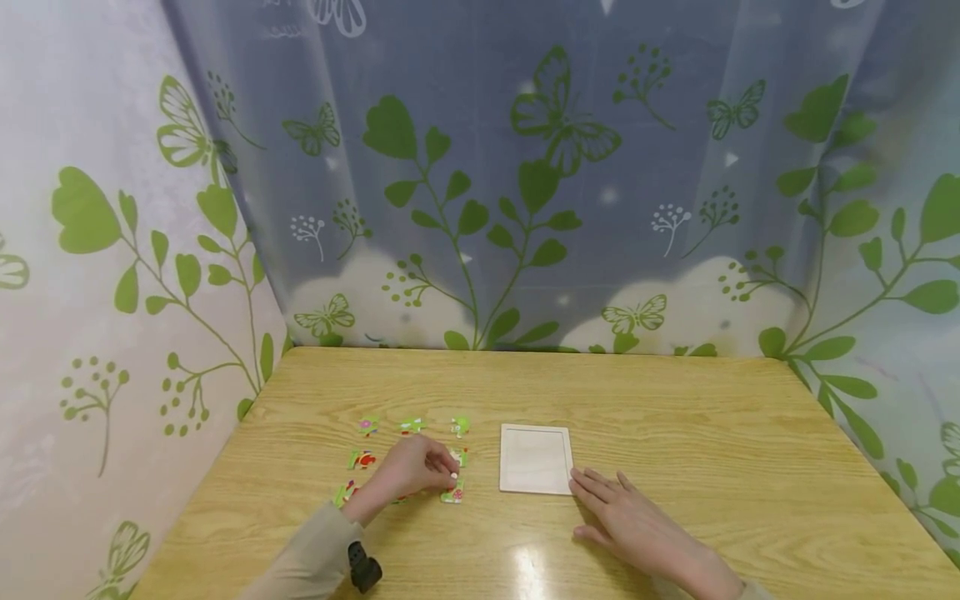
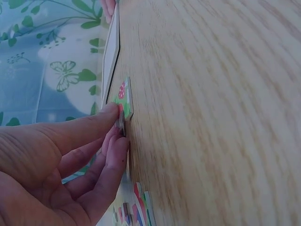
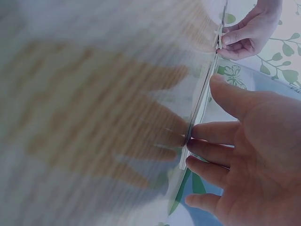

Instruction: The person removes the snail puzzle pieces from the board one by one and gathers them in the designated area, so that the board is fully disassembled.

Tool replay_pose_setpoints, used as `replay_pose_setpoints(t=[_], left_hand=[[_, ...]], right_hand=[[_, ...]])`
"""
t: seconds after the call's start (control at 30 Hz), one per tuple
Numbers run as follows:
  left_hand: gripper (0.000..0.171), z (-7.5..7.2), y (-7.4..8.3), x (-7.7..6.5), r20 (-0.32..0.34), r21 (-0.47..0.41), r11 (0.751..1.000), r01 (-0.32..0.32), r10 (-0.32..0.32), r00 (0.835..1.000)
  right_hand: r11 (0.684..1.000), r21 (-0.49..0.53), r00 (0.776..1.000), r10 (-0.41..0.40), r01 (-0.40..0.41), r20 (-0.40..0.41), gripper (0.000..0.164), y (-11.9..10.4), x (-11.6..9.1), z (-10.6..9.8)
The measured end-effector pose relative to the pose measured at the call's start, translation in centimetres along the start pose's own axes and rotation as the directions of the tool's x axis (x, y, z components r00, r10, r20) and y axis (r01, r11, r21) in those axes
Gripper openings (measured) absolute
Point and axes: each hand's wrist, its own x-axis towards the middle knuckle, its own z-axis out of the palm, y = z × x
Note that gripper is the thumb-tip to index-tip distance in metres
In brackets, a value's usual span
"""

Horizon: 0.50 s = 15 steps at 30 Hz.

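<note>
My left hand point(image 1: 417, 465) is over the right-hand column of small colourful puzzle pieces. Its thumb and fingers pinch a thin puzzle piece point(image 2: 121, 123), seen nearly edge-on in the left wrist view, its picture mostly hidden. Just past the fingertips lies a green puzzle piece with a red, white-spotted patch point(image 2: 123, 94). To the right is a pale, square puzzle tray point(image 1: 536, 460) with a raised rim and a bare inside. My right hand point(image 1: 630, 518) lies palm down with straight fingers, its fingertips touching the tray's right edge.
Loose pieces lie left of the tray, among them a pink-flowered piece point(image 1: 367, 426), a green piece point(image 1: 460, 426) and a red one point(image 1: 364, 459). The left forearm covers part of the nearest row. A leaf-printed curtain point(image 1: 480, 208) borders the wooden table point(image 1: 712, 433).
</note>
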Motion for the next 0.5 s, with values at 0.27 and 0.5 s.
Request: replay_pose_setpoints(t=[0.27,0.5], left_hand=[[0.009,0.29,-0.1,-0.08,0.0,0.011,1.0,0.007,-0.007,1.0],[0.004,-0.06,0.18,-0.16,-0.048,0.097,0.995,-0.021,0.026,0.998]], right_hand=[[1.0,0.026,1.0,0.009,-0.009,0.008,0.064,0.11,-0.19,0.13],[0.99,0.137,1.0,0.02,-0.022,0.015,0.06,0.59,0.14,-0.12]])
